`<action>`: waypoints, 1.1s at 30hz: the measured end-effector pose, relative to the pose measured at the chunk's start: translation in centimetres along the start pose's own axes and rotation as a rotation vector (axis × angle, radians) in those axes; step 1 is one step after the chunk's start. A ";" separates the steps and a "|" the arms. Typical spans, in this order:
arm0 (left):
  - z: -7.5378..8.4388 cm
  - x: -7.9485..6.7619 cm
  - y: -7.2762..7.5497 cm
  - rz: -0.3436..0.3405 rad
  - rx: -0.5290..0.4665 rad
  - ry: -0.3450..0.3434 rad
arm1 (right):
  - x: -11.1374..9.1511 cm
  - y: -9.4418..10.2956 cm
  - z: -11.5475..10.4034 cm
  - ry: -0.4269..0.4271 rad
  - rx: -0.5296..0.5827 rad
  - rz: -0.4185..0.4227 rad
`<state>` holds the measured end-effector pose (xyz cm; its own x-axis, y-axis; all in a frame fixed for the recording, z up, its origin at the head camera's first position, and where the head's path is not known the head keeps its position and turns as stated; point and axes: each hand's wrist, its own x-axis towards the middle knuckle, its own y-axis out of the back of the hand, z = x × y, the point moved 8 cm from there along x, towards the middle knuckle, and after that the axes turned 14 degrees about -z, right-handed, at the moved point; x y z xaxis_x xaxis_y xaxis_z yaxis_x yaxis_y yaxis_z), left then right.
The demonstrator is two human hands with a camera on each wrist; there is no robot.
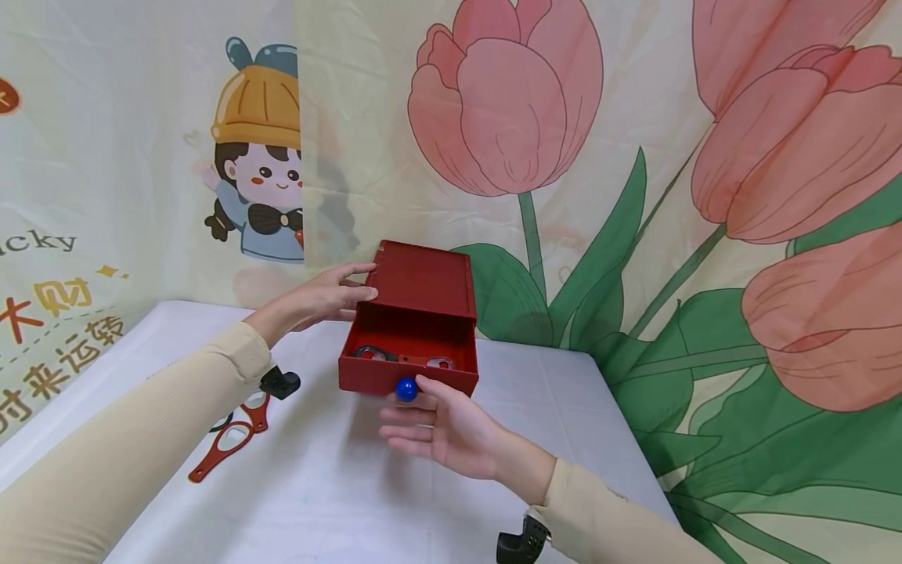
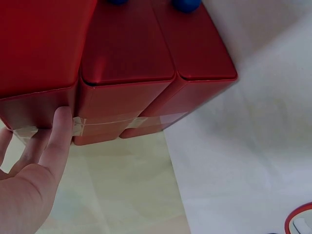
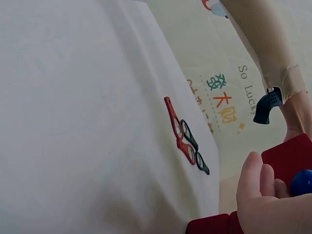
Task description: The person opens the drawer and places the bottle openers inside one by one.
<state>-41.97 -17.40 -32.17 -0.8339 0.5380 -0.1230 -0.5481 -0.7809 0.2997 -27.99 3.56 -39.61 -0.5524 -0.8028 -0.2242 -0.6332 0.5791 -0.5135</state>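
Note:
A red drawer box point(image 1: 423, 276) stands on the table with its top drawer point(image 1: 352, 374) pulled out. Small items with clear round lenses point(image 1: 440, 363) lie inside, partly hidden by the drawer front. My left hand point(image 1: 320, 299) rests against the box's left side with fingers extended; in the left wrist view its fingers point(image 2: 57, 134) touch the taped red side. My right hand point(image 1: 454, 431) is at the drawer front, fingers fairly straight, palm turned inward. Its thumb is beside the blue knob point(image 1: 406, 389), and whether it touches is unclear.
Left of the box, red magnifying glasses point(image 1: 229, 440) and dark green ones point(image 3: 189, 134) lie on the white tablecloth point(image 1: 303, 501). Lower drawers point(image 2: 129, 44) with blue knobs sit under the top one. A printed cloth point(image 1: 380, 141) hangs close behind the table.

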 end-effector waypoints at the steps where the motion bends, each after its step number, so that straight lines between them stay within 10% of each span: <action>1: 0.0 0.0 0.0 0.001 -0.001 -0.001 | 0.1 0.0 0.0 0.004 0.000 0.006; 33: 0.1 0.0 -0.1 0.010 0.005 0.013 | 1.1 1.0 -1.4 0.103 -0.084 0.103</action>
<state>-41.90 -17.32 -32.08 -0.8399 0.5262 -0.1328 -0.5398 -0.7844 0.3057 -30.02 3.44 -39.21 -0.6670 -0.7221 -0.1836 -0.6107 0.6710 -0.4204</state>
